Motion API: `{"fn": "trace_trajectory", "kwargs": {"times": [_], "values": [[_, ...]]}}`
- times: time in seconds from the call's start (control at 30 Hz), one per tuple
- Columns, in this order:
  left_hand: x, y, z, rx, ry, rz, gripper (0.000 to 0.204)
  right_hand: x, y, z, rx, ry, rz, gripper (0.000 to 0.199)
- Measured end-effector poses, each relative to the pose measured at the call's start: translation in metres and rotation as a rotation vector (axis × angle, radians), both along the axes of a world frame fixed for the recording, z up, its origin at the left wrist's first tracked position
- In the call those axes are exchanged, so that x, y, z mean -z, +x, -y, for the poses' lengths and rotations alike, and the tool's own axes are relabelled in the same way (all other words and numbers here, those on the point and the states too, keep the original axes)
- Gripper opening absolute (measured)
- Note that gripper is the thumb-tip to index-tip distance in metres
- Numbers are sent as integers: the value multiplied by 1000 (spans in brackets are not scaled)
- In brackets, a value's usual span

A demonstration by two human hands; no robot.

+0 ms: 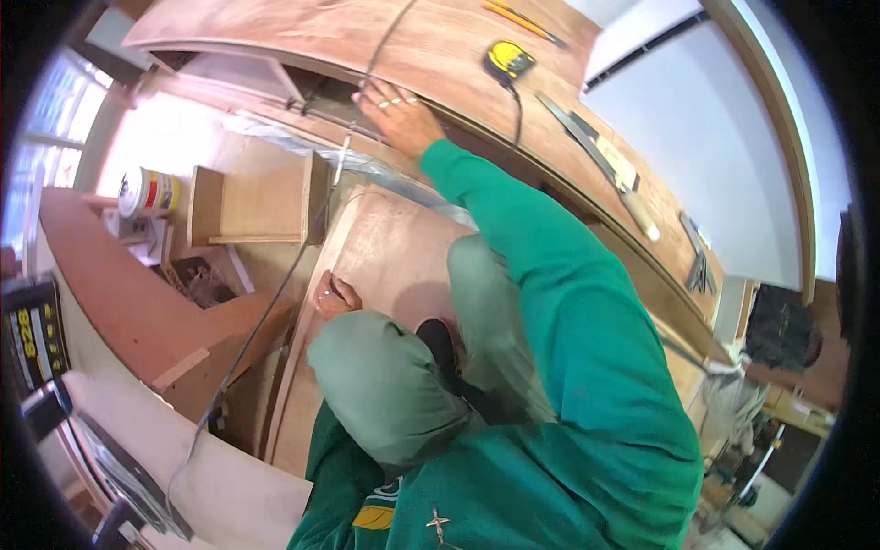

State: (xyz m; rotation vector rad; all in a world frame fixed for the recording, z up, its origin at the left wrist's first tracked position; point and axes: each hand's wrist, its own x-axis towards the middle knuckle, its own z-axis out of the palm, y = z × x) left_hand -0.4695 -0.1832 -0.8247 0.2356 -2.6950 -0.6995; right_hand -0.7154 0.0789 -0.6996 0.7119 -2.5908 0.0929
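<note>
My right hand (pixel 400 114), in a green sleeve, reaches to the front edge of a wooden cabinet (pixel 266 37). Its fingers are stretched out over the edge by a dark opening, next to a dark cable (pixel 381 46) that passes the fingertips. A thin pale stick (pixel 344 158) slants just below that hand. Beside my knee, my left hand (pixel 335 295) is curled closed over a wooden panel (pixel 390 229); what it holds, if anything, is hidden. My feet and knees are on or above this panel.
On the cabinet top lie a yellow tape measure (pixel 509 60), an orange pencil-like tool (pixel 524 22), a handsaw (pixel 600 165) and a grey metal tool (pixel 699 257). An open wooden drawer box (pixel 261 202) and a tub (pixel 148 192) stand left. A reddish-brown curved panel (pixel 137 284) is nearer.
</note>
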Motion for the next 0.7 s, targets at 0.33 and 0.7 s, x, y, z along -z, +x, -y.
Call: {"fn": "trace_trajectory", "kwargs": {"times": [0.33, 0.7], "values": [[13, 5, -1, -10, 16, -53, 27, -14, 0, 12, -3, 26, -53, 54], [16, 3, 2, -6, 16, -22, 28, -15, 11, -2, 2, 52, -4, 48]]}}
